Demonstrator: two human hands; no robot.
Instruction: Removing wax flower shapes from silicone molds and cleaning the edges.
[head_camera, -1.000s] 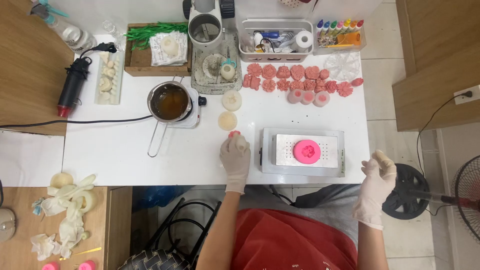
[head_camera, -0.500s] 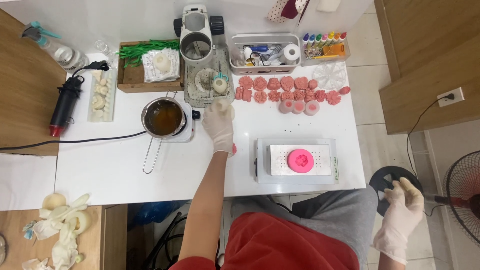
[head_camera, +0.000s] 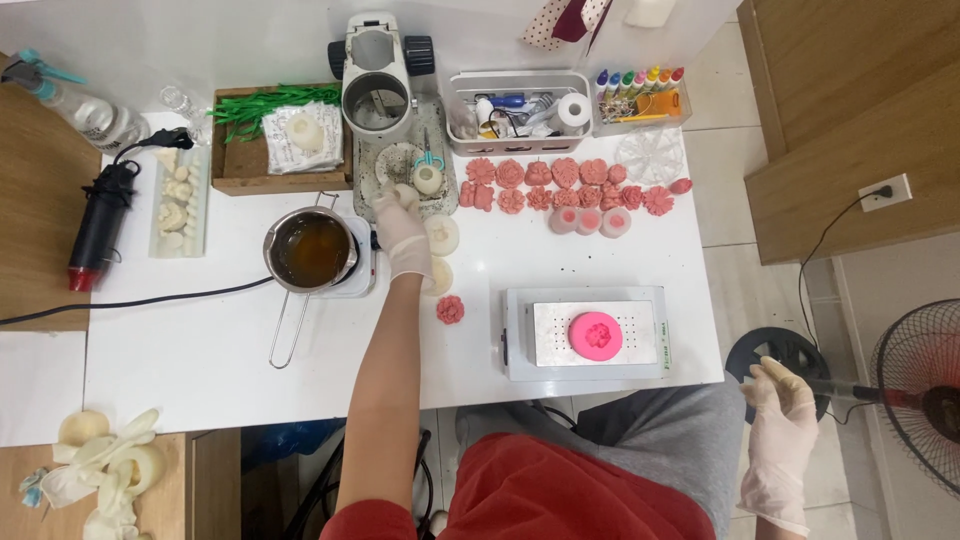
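My left hand (head_camera: 402, 228), in a white glove, reaches across the white table (head_camera: 200, 350). Its bent fingertips are at the front edge of a grey tray (head_camera: 385, 165) that holds a small cream round piece (head_camera: 427, 179). Whether the fingers hold anything is hidden. Two cream discs (head_camera: 441, 236) lie just right of the wrist, and a small pink flower piece (head_camera: 450, 309) lies beside the forearm. My right hand (head_camera: 782, 438), also gloved, hangs off the table's right side near a fan base, fingers apart and empty.
A pot of amber liquid (head_camera: 312, 250) sits on a small hot plate left of my left hand. A metal-topped device (head_camera: 585, 338) carries a pink round mould (head_camera: 596, 335). Rows of pink flower pieces (head_camera: 570, 185), a basket (head_camera: 520, 85), a heat gun (head_camera: 95, 225) and a standing fan (head_camera: 920, 390) are around.
My left hand moved from the table's front edge up to the grey tray at the back. My right hand dropped lower and further right, off the table.
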